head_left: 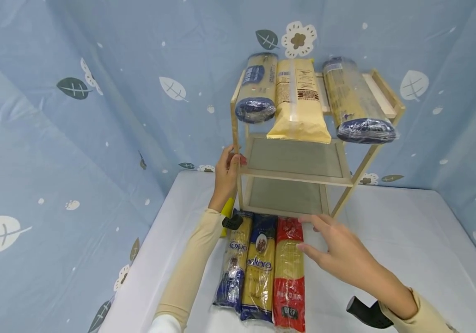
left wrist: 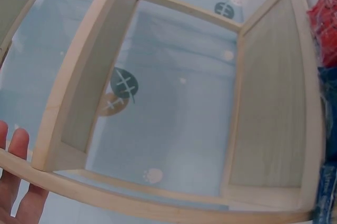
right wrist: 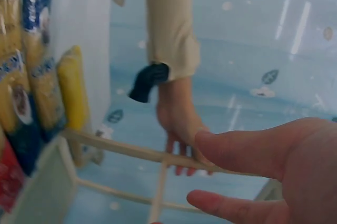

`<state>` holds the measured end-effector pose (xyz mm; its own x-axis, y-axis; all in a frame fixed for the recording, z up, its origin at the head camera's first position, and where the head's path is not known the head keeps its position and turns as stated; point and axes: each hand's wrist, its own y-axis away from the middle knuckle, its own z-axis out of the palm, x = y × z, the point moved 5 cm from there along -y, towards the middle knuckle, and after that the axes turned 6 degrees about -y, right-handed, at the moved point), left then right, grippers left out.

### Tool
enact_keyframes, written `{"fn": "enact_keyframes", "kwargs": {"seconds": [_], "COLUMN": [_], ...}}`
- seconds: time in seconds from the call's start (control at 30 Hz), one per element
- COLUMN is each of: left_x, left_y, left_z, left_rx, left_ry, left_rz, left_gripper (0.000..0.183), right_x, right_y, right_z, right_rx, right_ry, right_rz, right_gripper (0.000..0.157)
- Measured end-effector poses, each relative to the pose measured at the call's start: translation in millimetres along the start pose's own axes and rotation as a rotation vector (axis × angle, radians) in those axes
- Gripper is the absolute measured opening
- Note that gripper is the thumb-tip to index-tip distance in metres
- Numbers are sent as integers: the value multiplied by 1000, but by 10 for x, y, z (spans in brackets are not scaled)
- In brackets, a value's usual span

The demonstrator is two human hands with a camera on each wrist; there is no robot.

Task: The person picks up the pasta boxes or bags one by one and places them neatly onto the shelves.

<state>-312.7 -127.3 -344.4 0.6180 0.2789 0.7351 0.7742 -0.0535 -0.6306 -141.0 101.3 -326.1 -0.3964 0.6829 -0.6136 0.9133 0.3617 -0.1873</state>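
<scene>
A wooden shelf rack [head_left: 296, 177] with grey-green panels stands at the back of the table. My left hand [head_left: 226, 175] grips its left upright near the middle shelf; in the left wrist view its fingers [left wrist: 20, 142] come round the wooden bar. My right hand [head_left: 344, 252] is held with fingers spread at the front right of the rack, nothing between them. Beside its fingertips lies a red spaghetti pack [head_left: 289, 277]. Left of that lie a blue-and-yellow Ankara pasta pack [head_left: 259, 273] and another similar pasta pack [head_left: 234, 266], all in front of the rack.
On the top shelf rest a blue-ended pasta pack [head_left: 258, 85] at left, a cream-yellow packet [head_left: 300, 99] in the middle and another clear pasta pack [head_left: 356, 101] at right. A yellow packet [right wrist: 73, 90] lies by the rack's left side. Patterned blue cloth [head_left: 138, 69] hangs behind.
</scene>
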Motion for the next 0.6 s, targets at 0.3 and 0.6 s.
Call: {"fn": "enact_keyframes", "kwargs": {"seconds": [0.3,0.6], "left_x": [-17,-14], "left_y": [-6,-10], "left_z": [17,6], "left_rx": [-10,0], "left_ry": [-6,-6], "left_rz": [-32,-3], "left_gripper": [31,29], "right_x": [301,617], "right_y": [58,135], "right_z": [333,742], "right_rx": [-11,-79], "right_ry": [-14,-65], "right_rz": [119,300], "right_gripper": [56,72]}}
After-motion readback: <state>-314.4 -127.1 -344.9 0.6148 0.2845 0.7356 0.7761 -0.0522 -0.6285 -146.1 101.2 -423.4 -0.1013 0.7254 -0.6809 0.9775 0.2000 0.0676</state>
